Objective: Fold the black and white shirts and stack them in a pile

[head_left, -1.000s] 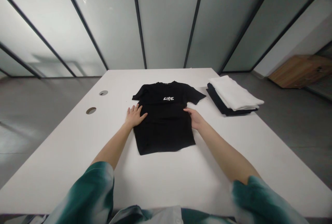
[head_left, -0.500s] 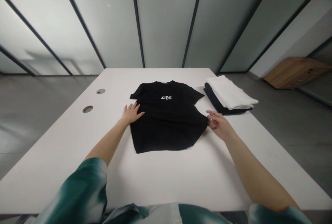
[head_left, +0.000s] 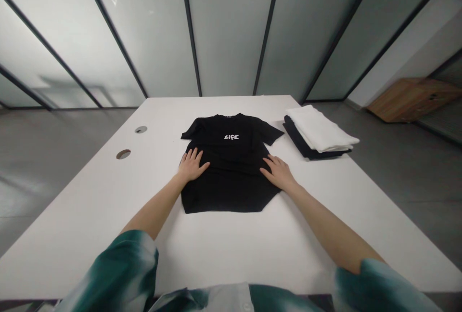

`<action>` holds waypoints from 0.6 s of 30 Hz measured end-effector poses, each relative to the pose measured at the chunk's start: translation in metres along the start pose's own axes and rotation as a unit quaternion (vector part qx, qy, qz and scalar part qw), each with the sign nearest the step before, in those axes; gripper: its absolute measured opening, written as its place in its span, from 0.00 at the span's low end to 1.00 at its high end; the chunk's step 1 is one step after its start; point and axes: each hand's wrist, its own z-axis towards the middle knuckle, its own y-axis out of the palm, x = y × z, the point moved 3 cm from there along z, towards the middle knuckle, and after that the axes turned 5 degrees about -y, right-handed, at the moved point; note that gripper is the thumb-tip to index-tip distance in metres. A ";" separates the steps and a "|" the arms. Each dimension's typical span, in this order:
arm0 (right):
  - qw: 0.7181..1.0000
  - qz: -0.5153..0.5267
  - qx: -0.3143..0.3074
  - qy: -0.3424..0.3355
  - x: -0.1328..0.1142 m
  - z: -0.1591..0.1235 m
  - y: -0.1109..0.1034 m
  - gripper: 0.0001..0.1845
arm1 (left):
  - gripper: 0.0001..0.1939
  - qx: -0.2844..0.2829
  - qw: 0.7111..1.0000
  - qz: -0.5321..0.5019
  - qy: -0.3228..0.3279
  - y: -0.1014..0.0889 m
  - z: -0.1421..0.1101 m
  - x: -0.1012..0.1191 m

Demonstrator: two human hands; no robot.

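A black T-shirt lies spread on the white table, its neck toward the far side and both short sleeves out to the sides. White lettering shows on its chest. My left hand rests flat on the shirt's left side, fingers spread. On the right side lies my right hand, palm down with fingers apart, touching the cloth. Slight creases run across the shirt between the two hands. Its lower right corner looks slanted rather than square.
To the right, near the table's edge, is a stack of folded cloth, a white piece over dark ones. Two round holes pierce the tabletop at the left. Frosted glass panels stand behind; a wooden cabinet is at the far right.
My right hand has let go of the shirt's right edge and moved left onto the cloth, now flat. My left hand has slid slightly right and nearer. The shirt's right side has drawn in.
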 end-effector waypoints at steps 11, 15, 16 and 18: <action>0.998 -0.037 0.024 0.051 0.007 0.051 -0.007 0.35 | 0.41 0.082 0.995 -0.010 -0.063 -0.018 0.007 -0.013; 0.993 -0.067 0.027 0.094 0.008 0.039 -0.020 0.30 | 0.43 0.069 0.989 -0.004 -0.128 -0.026 -0.014 -0.036; 0.993 -0.071 0.021 0.097 0.007 0.034 -0.023 0.27 | 0.41 0.061 0.989 -0.001 -0.133 -0.029 -0.018 -0.042; 0.992 -0.072 0.004 0.105 0.005 0.024 -0.027 0.24 | 0.36 0.041 0.990 0.008 -0.136 -0.034 -0.026 -0.052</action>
